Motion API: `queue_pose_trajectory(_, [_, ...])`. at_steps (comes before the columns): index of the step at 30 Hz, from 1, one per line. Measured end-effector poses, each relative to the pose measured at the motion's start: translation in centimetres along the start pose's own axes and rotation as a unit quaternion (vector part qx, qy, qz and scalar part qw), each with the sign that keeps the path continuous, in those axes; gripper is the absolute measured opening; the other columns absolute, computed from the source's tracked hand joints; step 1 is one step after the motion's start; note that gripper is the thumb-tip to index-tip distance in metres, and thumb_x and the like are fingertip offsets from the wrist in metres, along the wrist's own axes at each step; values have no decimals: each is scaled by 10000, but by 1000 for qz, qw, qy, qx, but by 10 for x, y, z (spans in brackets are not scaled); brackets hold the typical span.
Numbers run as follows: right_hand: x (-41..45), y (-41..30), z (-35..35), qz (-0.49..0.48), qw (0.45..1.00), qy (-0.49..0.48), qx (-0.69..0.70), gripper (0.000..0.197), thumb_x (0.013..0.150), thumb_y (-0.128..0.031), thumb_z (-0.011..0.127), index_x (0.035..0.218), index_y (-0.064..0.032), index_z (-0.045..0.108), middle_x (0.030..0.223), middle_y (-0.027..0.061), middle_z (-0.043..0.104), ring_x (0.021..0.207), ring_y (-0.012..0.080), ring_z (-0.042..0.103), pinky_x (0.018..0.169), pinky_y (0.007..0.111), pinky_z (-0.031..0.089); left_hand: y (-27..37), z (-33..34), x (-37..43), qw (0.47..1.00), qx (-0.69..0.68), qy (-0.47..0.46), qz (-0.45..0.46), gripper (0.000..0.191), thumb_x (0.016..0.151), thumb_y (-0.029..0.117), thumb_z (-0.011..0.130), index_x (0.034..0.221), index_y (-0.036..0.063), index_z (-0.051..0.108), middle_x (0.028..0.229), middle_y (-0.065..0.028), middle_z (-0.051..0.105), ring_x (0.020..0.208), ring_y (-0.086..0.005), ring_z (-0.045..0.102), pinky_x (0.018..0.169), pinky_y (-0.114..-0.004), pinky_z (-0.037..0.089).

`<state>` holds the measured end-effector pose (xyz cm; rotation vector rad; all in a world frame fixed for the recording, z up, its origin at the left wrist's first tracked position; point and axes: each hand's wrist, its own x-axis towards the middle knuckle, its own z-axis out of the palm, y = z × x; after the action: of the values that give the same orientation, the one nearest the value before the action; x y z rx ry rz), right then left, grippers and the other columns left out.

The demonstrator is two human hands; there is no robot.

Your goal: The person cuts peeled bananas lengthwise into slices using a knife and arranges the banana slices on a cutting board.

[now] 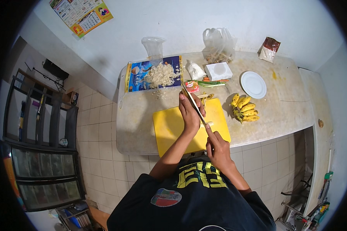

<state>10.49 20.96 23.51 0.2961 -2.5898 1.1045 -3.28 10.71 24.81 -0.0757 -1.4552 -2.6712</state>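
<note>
My right hand [219, 145] grips the handle of a knife [194, 104], its index finger laid along the blade. The blade points away from me across my left hand [190, 114], which is raised over a yellow cutting board [169, 119] and curled around a pale piece of food, perhaps a peeled banana, mostly hidden by fingers and blade. A pale slice [208, 124] lies on the board. Banana peels [204, 99] rest at the board's far edge. To the right of the board sits a bunch of small yellow bananas [245, 108].
A heap of pale chopped pieces [161, 75] lies on a blue plastic sheet [138, 82] at the back left. Along the back stand a white box [219, 71], carrots and green stalks [211, 83], a filled plastic bag [219, 46] and a packet [269, 49]. A white plate [253, 84] lies right.
</note>
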Motion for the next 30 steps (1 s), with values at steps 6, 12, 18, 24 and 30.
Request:
queue_pose_trajectory(6, [-2, 5, 3, -9, 1000, 8, 1, 711, 846, 55, 637, 1536, -48, 497, 831, 151, 570, 632, 332, 619, 599, 416, 537, 0, 0, -3, 999, 44, -16, 3, 600, 1112, 598, 257, 1286, 49, 424, 731, -27, 467, 455, -130, 456, 418, -285, 437])
queue_pose_trajectory(12, [-1, 6, 3, -7, 999, 17, 35, 693, 858, 58, 616, 1533, -43, 498, 807, 151, 589, 635, 319, 626, 606, 407, 535, 1, -2, -1, 999, 40, -23, -7, 527, 1135, 529, 247, 1262, 58, 444, 714, -28, 467, 437, -128, 443, 405, -279, 414])
queue_pose_trajectory(18, [-1, 8, 3, 3, 999, 5, 49, 683, 881, 104, 554, 1543, -46, 485, 783, 158, 590, 651, 294, 605, 634, 390, 509, 2, -2, 1, 999, 15, -23, -29, 480, 1136, 507, 269, 1235, 72, 447, 693, -28, 460, 429, -133, 440, 394, -282, 407])
queue_pose_trajectory(24, [2, 8, 3, -6, 999, 17, 49, 649, 881, 53, 599, 1518, -35, 511, 814, 153, 615, 639, 318, 638, 604, 398, 538, 5, -3, 4, 998, 36, -39, -18, 483, 1130, 523, 280, 1231, 81, 444, 710, -34, 469, 435, -136, 459, 394, -285, 414])
queue_pose_trajectory(30, [3, 8, 4, 14, 998, 12, 68, 625, 900, 89, 542, 1513, -27, 510, 786, 173, 586, 654, 303, 611, 647, 384, 516, 4, -5, 5, 998, 53, -41, -14, 493, 1129, 532, 271, 1254, 88, 445, 729, -34, 473, 442, -133, 466, 404, -279, 425])
